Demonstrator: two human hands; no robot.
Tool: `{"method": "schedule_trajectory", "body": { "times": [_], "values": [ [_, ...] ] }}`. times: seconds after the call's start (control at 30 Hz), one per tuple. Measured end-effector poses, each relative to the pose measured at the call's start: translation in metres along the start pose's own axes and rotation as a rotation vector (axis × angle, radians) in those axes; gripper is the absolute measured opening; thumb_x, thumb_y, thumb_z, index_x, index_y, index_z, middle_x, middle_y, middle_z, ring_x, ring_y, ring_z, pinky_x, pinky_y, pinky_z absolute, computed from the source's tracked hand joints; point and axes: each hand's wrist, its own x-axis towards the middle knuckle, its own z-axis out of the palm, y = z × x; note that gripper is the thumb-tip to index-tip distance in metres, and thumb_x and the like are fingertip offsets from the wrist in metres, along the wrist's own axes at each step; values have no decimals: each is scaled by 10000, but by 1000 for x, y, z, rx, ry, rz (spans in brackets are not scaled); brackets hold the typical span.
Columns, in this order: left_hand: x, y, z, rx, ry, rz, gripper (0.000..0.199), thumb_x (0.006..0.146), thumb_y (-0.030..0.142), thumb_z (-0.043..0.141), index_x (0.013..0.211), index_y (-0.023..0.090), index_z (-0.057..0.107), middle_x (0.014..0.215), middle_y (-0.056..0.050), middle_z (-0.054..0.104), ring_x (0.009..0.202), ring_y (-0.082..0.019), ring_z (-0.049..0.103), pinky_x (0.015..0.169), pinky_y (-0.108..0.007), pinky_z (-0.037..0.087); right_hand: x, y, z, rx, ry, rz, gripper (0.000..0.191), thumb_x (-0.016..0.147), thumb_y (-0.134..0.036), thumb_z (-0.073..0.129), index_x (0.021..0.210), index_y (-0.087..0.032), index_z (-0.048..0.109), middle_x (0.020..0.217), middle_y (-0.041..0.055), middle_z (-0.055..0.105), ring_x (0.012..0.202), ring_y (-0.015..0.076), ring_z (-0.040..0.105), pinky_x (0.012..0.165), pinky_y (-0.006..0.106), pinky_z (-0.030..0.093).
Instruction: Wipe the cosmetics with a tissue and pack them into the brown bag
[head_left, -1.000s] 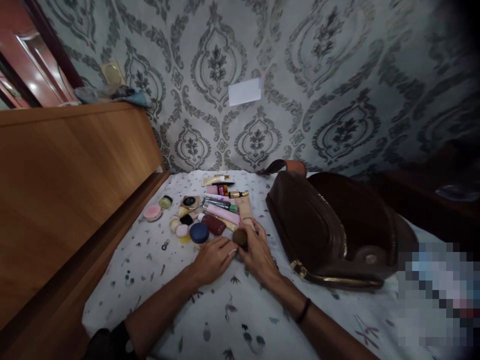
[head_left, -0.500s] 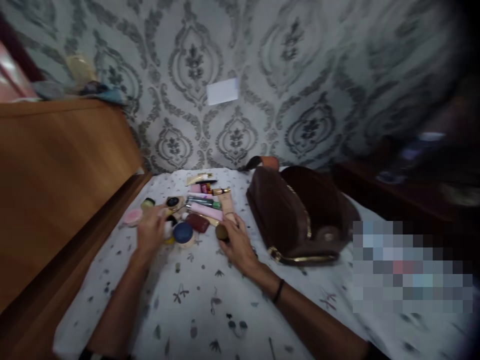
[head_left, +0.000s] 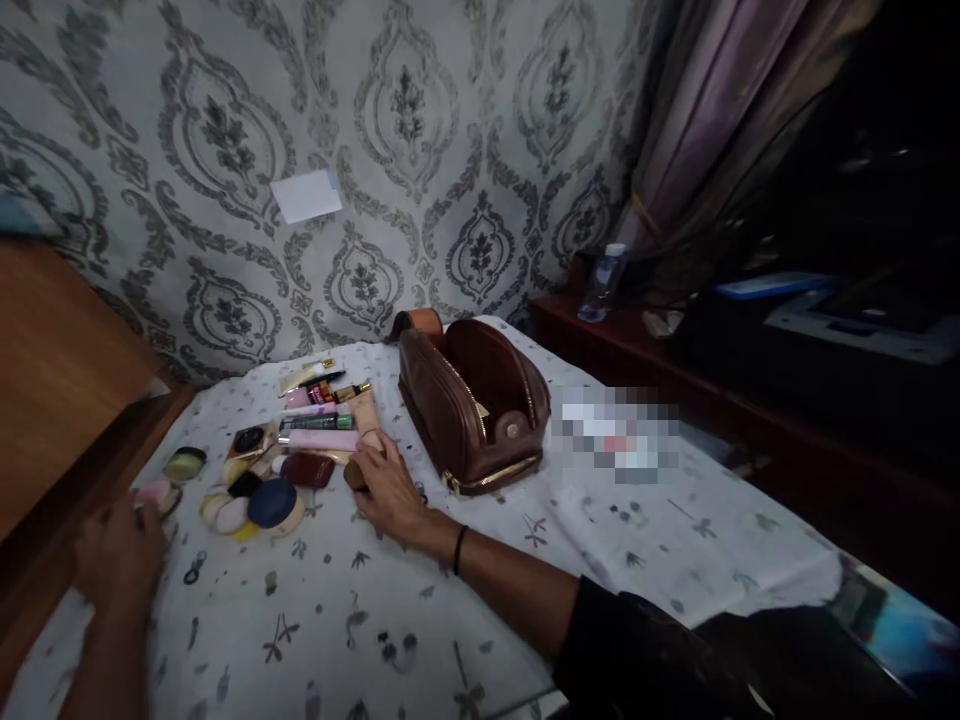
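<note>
My right hand (head_left: pixel 391 492) is closed around a small brown round-topped cosmetic item (head_left: pixel 355 476) at the right of the makeup group. Just beyond its fingers lies a beige tube (head_left: pixel 366 412). My left hand (head_left: pixel 120 550), blurred, is beside a pink round compact (head_left: pixel 159 496) and partly covers it; its grip is unclear. Between the hands are a jar with a dark blue lid (head_left: pixel 272 503), a dark red bottle (head_left: pixel 307 470), a pink tube (head_left: pixel 319 440) and a green-capped tube (head_left: pixel 315 422). A greenish round jar (head_left: pixel 184 462) sits behind the compact.
An unzipped brown leather bag (head_left: pixel 472 410) stands on the patterned white cloth (head_left: pixel 360 620), right of the cosmetics. Wooden furniture (head_left: pixel 67 370) borders the left. A clear bottle (head_left: pixel 602 283) stands on a dark ledge at the right. The patterned wall rises behind.
The view has swung right. My left hand has moved left from the jars to the pink compact. My right hand stays at the brown-topped item.
</note>
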Motion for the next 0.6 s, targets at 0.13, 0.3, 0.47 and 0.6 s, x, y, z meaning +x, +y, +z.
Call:
{"method": "schedule_trajectory", "body": {
  "times": [0.13,0.3,0.47,0.6],
  "values": [
    [0,1,1,73,-117,64,416,900,300,434,1206,115,646,1169,-202,635,1146,-380,572,932,-537,489,1,6,4,4,18,-22,478,788,-98,615,1260,-135,552,1422,151,514,1462,326,218,1187,532,277],
    [2,-12,4,85,-125,103,407,913,376,546,1232,138,634,1223,-189,592,1152,-331,561,947,-453,489,2,14,13,4,70,-79,505,774,-85,600,1274,-132,547,1411,167,523,1459,343,217,1173,574,299],
    [2,-19,9,46,-90,110,379,927,377,550,1234,167,625,1240,-166,563,1154,-310,547,936,-428,489,3,18,16,-9,91,-109,485,786,-116,587,1269,-144,548,1413,153,523,1450,356,217,1155,577,332],
    [2,-17,9,13,-49,120,305,917,295,536,1170,173,654,1273,-168,531,1177,-332,517,927,-445,475,3,20,18,-28,92,-118,475,793,-130,575,1266,-151,543,1424,140,517,1440,369,222,1151,582,337]
  ]
}}
